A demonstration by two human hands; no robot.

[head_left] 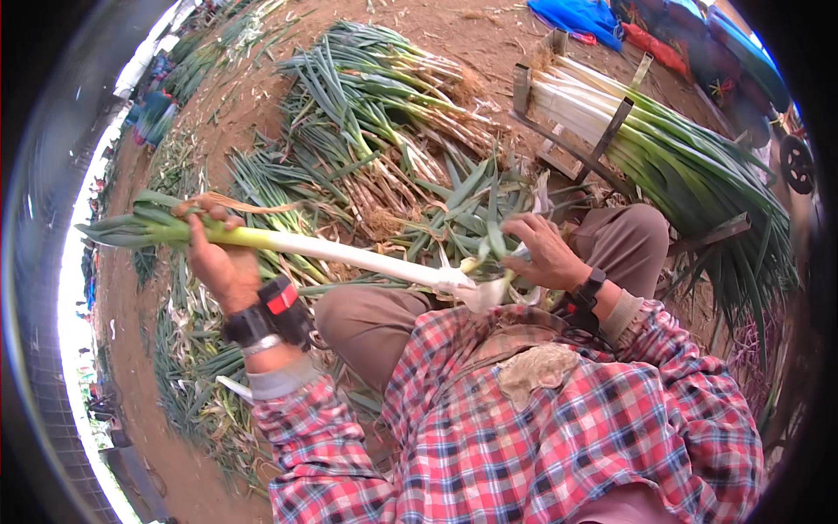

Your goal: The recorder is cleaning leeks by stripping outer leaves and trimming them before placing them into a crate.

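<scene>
My left hand (220, 262) is closed round the leafy end of a long green onion (349, 255). The onion lies slanting across in front of me, its bare white shank and root end pointing right, close above my lap. At that root end, my right hand (548, 255) has its fingers curled on a pale strip of peeled leaf (506, 278); the fingertips are partly hidden. Loose green leaves (471, 205) lie heaped on the ground just beyond my right hand.
Unpeeled green onions (384, 105) lie piled ahead, roots rightward. At the right, a metal rack (594, 144) holds a thick bundle of clean green onions (672, 166). Peeled scraps (205, 384) litter the soil at left. A blue sheet (576, 17) lies at the far right.
</scene>
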